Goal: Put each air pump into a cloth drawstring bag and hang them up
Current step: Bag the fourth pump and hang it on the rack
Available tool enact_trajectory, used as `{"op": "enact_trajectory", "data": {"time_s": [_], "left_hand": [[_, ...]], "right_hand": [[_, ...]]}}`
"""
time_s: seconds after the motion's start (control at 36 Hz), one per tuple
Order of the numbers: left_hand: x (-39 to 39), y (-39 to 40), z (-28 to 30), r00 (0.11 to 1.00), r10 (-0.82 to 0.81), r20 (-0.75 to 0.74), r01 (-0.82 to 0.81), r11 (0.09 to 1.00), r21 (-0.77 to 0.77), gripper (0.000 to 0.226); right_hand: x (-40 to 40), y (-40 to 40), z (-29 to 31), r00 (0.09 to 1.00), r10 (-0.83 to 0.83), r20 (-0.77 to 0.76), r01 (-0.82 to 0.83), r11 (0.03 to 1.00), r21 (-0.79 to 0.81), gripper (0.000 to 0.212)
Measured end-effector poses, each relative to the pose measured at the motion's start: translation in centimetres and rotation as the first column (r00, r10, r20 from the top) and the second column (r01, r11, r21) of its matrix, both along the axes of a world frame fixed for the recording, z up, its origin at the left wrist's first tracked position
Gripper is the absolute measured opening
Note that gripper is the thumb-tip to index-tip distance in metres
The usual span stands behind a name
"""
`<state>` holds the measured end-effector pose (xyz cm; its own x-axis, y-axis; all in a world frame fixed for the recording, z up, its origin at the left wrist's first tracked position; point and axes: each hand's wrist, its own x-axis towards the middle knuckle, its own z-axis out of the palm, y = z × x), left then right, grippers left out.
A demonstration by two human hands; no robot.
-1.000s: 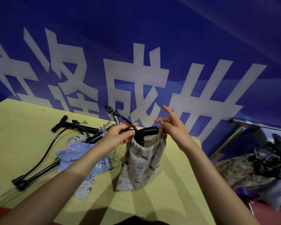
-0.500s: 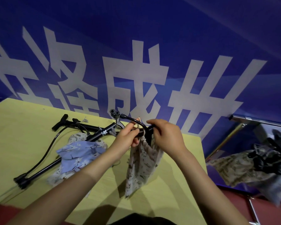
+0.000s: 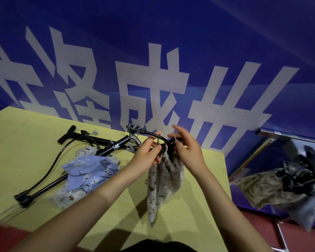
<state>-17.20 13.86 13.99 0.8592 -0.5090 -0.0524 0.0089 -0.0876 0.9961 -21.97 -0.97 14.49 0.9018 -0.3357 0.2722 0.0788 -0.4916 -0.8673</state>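
Observation:
A beige patterned drawstring bag (image 3: 163, 180) hangs in the air over the yellow table (image 3: 25, 142), with a black air pump's handle (image 3: 168, 146) and hose (image 3: 151, 133) sticking out of its gathered mouth. My left hand (image 3: 146, 155) grips the bag's neck and the pump handle. My right hand (image 3: 186, 151) pinches a pale drawstring (image 3: 175, 140) at the bag's mouth, some fingers raised. Two more black air pumps (image 3: 115, 146) lie on the table to the left, beside a blue flowered bag (image 3: 91, 171) lying on another beige bag (image 3: 65, 195).
A blue banner (image 3: 153, 60) with large white characters rises behind the table. At the right, a metal rail (image 3: 289, 136) carries filled patterned bags (image 3: 280, 186) with black pump parts showing. Red floor (image 3: 253, 228) lies below them.
The bag's mouth has been gathered narrow around the pump handle and the bag hangs slimmer. My right hand moved from holding the rim open to pinching the drawstring, fingers now lifted.

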Motion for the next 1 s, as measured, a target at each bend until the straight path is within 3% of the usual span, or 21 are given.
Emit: {"op": "enact_trajectory", "data": {"time_s": [0.06, 0.14, 0.28, 0.39, 0.5, 0.64, 0.81, 0.86, 0.94, 1.0], "left_hand": [[-0.2, -0.4, -0.1, 1.000, 0.008, -0.025, -0.009, 1.000, -0.013, 0.041], [-0.4, -0.9, -0.5, 0.995, 0.044, -0.093, -0.052, 0.994, -0.093, 0.034], [0.0, -0.8, -0.6, 0.985, 0.077, -0.154, -0.107, 0.975, -0.194, 0.023], [0.3, -0.2, -0.2, 0.998, 0.051, -0.040, -0.056, 0.989, -0.134, 0.036], [0.5, -0.1, 0.3, 0.992, 0.075, 0.100, -0.064, 0.992, -0.113, 0.039], [0.7, -0.1, -0.2, 0.986, 0.124, 0.109, -0.109, 0.985, -0.131, 0.037], [0.4, 0.1, 0.0, 0.990, 0.109, 0.092, -0.094, 0.984, -0.154, 0.040], [0.4, 0.2, -0.1, 0.992, 0.108, 0.071, -0.096, 0.983, -0.157, 0.042], [0.4, 0.1, -0.1, 0.995, 0.104, -0.003, -0.103, 0.977, -0.188, 0.038], [0.3, 0.0, 0.1, 0.994, 0.079, -0.080, -0.097, 0.964, -0.248, 0.033]], "right_hand": [[-0.2, 0.5, 0.6, 0.999, 0.050, -0.010, -0.051, 0.957, -0.286, 0.044], [-0.5, 1.1, 0.7, 0.997, 0.063, 0.054, -0.037, 0.920, -0.389, 0.048], [-0.6, 1.6, 0.0, 0.997, -0.018, 0.078, 0.021, 0.999, -0.045, 0.043], [-0.9, 2.6, 0.2, 0.995, 0.033, 0.098, -0.038, 0.998, 0.051, 0.050], [-0.3, 2.9, -0.3, 0.997, -0.054, 0.050, 0.046, 0.986, 0.159, 0.059], [0.5, 2.8, -0.5, 0.989, -0.134, -0.067, 0.139, 0.986, 0.093, 0.029], [0.2, 2.3, 0.2, 0.990, -0.120, -0.072, 0.125, 0.990, 0.065, 0.014], [0.0, 2.4, 0.5, 0.997, -0.062, -0.047, 0.071, 0.977, 0.203, 0.019], [-0.3, 2.6, 0.6, 0.999, -0.016, 0.035, -0.002, 0.882, 0.470, 0.034], [-0.3, 2.8, 0.4, 0.997, -0.042, 0.071, 0.000, 0.863, 0.506, 0.043]]}}
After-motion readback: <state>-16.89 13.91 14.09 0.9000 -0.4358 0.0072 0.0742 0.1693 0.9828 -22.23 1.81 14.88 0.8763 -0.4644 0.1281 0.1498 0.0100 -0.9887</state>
